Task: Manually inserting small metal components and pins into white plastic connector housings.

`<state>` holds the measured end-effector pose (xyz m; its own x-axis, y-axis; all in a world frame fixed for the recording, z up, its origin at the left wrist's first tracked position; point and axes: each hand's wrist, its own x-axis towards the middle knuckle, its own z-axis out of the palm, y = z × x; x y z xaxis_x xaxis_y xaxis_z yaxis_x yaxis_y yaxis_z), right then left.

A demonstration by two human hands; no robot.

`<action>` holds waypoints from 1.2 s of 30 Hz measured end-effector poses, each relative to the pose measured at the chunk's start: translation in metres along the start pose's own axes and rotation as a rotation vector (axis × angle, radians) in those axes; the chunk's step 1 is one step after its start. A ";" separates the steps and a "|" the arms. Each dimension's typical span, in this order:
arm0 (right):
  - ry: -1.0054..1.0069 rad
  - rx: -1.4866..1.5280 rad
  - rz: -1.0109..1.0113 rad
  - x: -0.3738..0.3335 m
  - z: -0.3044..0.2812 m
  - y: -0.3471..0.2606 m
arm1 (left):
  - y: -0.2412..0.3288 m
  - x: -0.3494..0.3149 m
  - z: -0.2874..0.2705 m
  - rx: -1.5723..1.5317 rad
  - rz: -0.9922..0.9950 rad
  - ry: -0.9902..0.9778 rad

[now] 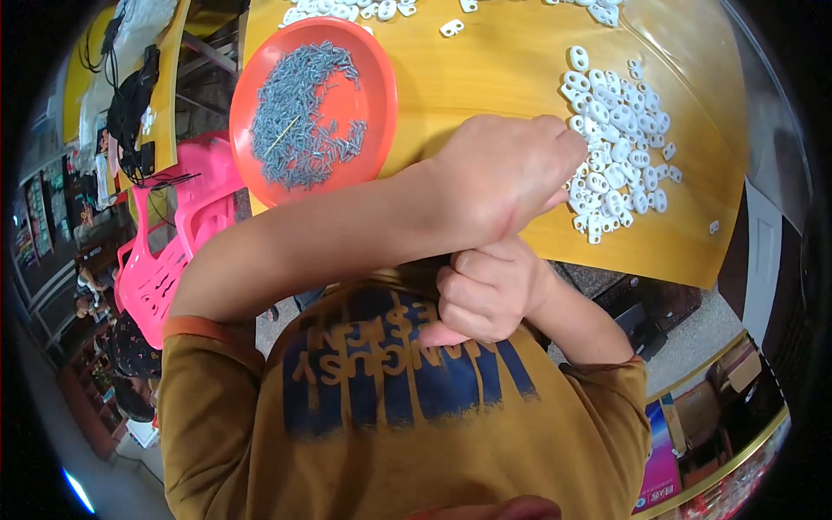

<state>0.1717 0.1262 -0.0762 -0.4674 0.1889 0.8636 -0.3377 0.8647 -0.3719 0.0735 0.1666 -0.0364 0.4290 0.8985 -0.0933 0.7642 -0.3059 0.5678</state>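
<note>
My left forearm crosses in front of me to the right. Its hand (pixel 513 170) is at the near left edge of a pile of small white oval plastic pieces with holes (pixel 620 139); the fingers are curled, and the tips and anything in them are hidden. Below the left wrist, close to my chest, my right hand (pixel 487 293) is closed in a fist with the thumb pointing left. What it holds, if anything, does not show. Left of my left hand, a round red plastic tray (pixel 374 130) contains many small grey metal screws (pixel 295 104).
The yellow table (pixel 425 78) carries more white pieces (pixel 334 10) along its far side and a few loose ones. A thin yellowish stick (pixel 282 136) lies among the screws. A pink plastic chair (pixel 165 269) stands at left. Boxes (pixel 693 407) sit at lower right.
</note>
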 end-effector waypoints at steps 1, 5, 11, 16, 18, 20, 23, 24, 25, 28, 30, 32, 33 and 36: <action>0.000 -0.019 0.010 0.000 -0.001 0.000 | 0.001 0.001 0.000 -0.008 -0.020 0.013; -0.025 -0.014 0.037 -0.001 -0.003 -0.001 | 0.003 0.004 0.000 -0.019 -0.049 -0.006; 0.012 -0.021 0.041 0.003 -0.003 0.000 | 0.007 0.009 -0.002 -0.045 -0.012 0.008; -0.008 -0.004 0.031 -0.001 -0.004 0.000 | 0.009 0.012 -0.002 -0.029 -0.081 -0.073; -0.014 -0.005 0.041 -0.001 -0.005 0.000 | 0.008 0.012 -0.001 -0.076 -0.098 -0.061; -0.012 -0.001 0.054 0.000 -0.005 0.000 | 0.008 0.010 -0.002 -0.120 -0.118 -0.045; 0.000 0.007 0.073 0.005 -0.004 0.000 | 0.008 0.002 -0.012 -0.292 -0.157 0.023; -0.004 0.019 0.063 0.005 -0.004 0.001 | 0.008 -0.003 -0.017 -0.341 -0.191 0.036; -0.019 0.027 0.071 0.004 -0.004 0.001 | 0.008 -0.009 -0.023 -0.392 -0.229 0.052; -0.026 0.031 0.090 0.004 -0.004 0.001 | 0.008 -0.037 -0.038 -0.942 -0.314 0.015; -0.017 0.043 0.087 0.010 0.000 -0.001 | 0.007 -0.066 -0.039 -1.049 -0.320 0.148; -0.027 0.044 0.157 0.013 -0.003 -0.001 | 0.009 -0.092 -0.039 -1.162 -0.317 0.267; -0.128 0.079 0.234 0.012 -0.012 0.000 | 0.010 -0.105 -0.040 -1.271 -0.395 0.325; -0.104 -0.050 0.492 0.028 -0.007 -0.003 | 0.008 -0.148 -0.045 -1.470 -0.532 0.354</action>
<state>0.1650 0.1323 -0.0482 -0.6414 0.5343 0.5506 -0.0182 0.7068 -0.7072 -0.0054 0.0456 0.0184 -0.0097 0.8871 -0.4614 -0.4116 0.4170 0.8104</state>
